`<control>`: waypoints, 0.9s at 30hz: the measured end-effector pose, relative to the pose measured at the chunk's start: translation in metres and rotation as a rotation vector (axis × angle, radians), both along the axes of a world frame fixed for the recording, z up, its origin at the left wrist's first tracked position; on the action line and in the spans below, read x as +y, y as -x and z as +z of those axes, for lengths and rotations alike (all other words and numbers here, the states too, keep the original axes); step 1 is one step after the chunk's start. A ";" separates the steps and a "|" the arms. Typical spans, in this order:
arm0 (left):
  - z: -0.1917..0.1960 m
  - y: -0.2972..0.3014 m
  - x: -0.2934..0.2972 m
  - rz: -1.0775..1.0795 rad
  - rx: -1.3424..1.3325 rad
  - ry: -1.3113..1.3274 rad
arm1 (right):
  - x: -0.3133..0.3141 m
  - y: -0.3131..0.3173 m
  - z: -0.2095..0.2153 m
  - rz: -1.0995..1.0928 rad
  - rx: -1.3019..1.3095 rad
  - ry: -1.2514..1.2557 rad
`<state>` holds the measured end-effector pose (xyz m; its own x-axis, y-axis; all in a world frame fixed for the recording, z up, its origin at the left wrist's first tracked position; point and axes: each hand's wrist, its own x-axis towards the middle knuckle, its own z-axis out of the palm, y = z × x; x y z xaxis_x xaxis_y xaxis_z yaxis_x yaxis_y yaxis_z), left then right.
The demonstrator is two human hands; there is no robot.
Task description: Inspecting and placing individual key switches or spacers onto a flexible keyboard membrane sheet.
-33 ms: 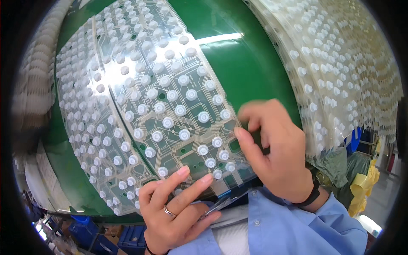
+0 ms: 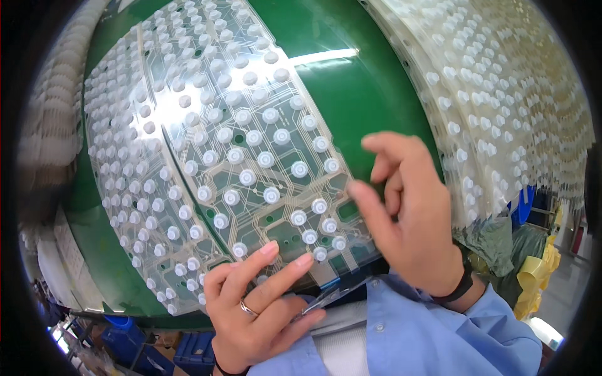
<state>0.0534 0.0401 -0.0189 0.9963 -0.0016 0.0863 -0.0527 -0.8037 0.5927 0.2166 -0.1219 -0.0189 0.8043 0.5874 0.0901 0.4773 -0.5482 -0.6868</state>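
In front of me a clear keyboard membrane sheet [image 2: 282,166] lies on the green tabletop. Silvery circuit lines cover it, with white rubber domes in rows. My left hand [image 2: 257,307] is at its near edge: two fingertips rest on the sheet, while thumb and curled index finger pinch a clear film tail [image 2: 332,291] bent up there. Part of that tail is hidden by the fingers. Just off the sheet's right edge, my right hand [image 2: 407,213] hovers, thumb and index finger apart and nothing visible between them. Its thumb is slightly blurred.
A second domed section [image 2: 141,207] lies to the left. Tall stacks of similar sheets rise at the right [image 2: 495,113] and far left [image 2: 56,119]. Blue bins [image 2: 194,351] stand below the near edge; a yellow wrapping [image 2: 536,276] hangs at the lower right.
My right index finger has risen away from the sheet's edge, and the gap to the thumb has widened. The sheet has shifted very slightly upward; my left hand keeps its grip.
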 end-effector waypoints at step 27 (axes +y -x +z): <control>0.010 0.019 -0.032 0.358 -0.112 0.177 | -0.066 0.046 0.029 0.372 -0.076 -0.287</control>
<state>0.0348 0.0080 -0.0086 0.9155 0.3681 0.1624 0.1397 -0.6692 0.7298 0.1710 -0.1876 0.0103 0.5285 0.7773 0.3413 0.6602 -0.1236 -0.7408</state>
